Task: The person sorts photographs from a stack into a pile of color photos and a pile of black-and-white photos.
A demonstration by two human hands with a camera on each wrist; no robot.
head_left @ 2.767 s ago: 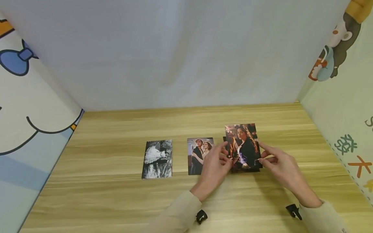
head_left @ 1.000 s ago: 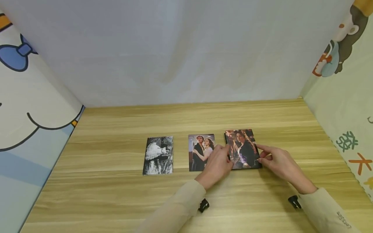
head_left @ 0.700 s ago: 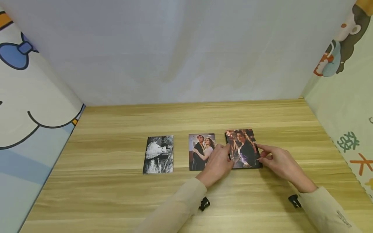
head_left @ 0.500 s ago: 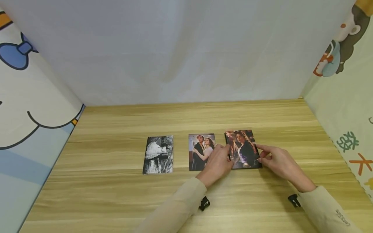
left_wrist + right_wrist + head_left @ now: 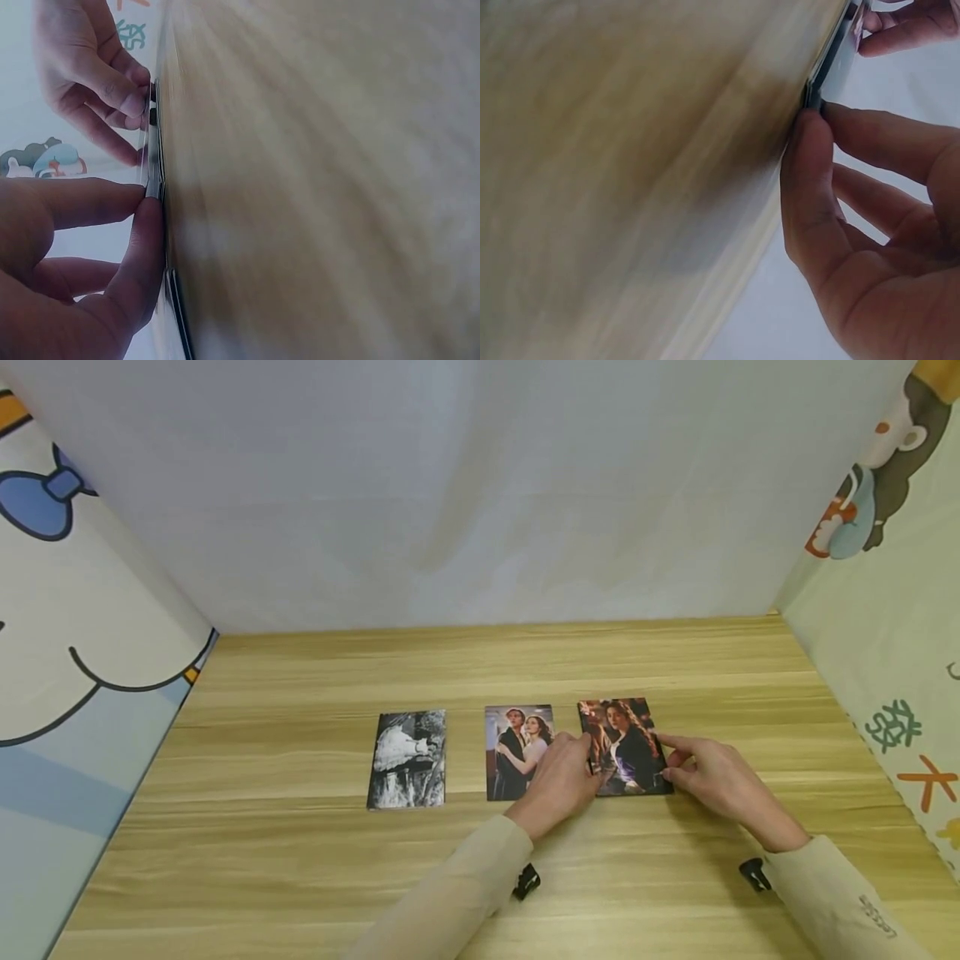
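- Centrally, right of frame middle: dark colour portrait photo card (image 5: 624, 747) lying on light wooden worktop (image 5: 300, 860).
- Left hand (image 5: 558, 781) pinches its left edge; right hand (image 5: 712, 772) pinches its right edge.

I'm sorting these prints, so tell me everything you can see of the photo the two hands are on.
The photo is a glossy colour print, upright, showing a long-haired figure in dark clothes. It lies on the wooden table, rightmost of three, seemingly atop a thin stack whose edges show in the wrist views. The left hand pinches its left edge; the right hand pinches its right edge.
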